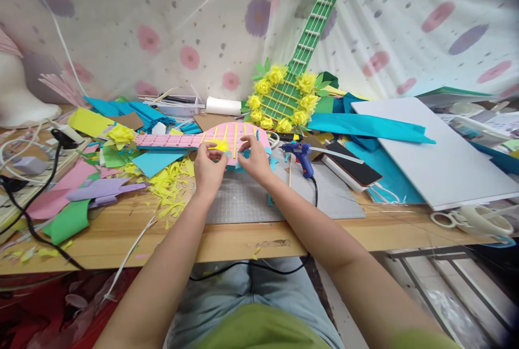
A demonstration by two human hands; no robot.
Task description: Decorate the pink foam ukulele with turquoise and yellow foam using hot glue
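A pink paper guitar [232, 131] with yellow strips across its body lies on the table in front of me, its neck pointing left. My left hand [208, 168] is closed at the guitar's near edge, thumb and forefinger pinching a yellow paper flower [221, 145]. A small pale scrap shows by the left thumb. Just to the right, my right hand [257, 160] hovers over the body with thumb and forefinger bent together; whatever is between them is too small to make out. Another yellow flower [120, 135] sits at the neck's far left end.
Behind stands a green guitar [298, 59] ringed with yellow flowers. A blue glue gun [300, 155] lies right of my hands on a grey cutting mat [336, 205], near a phone [357, 163]. Yellow shreds [172, 184] and coloured paper cover the left side. Tape and scissors [450, 219] lie right.
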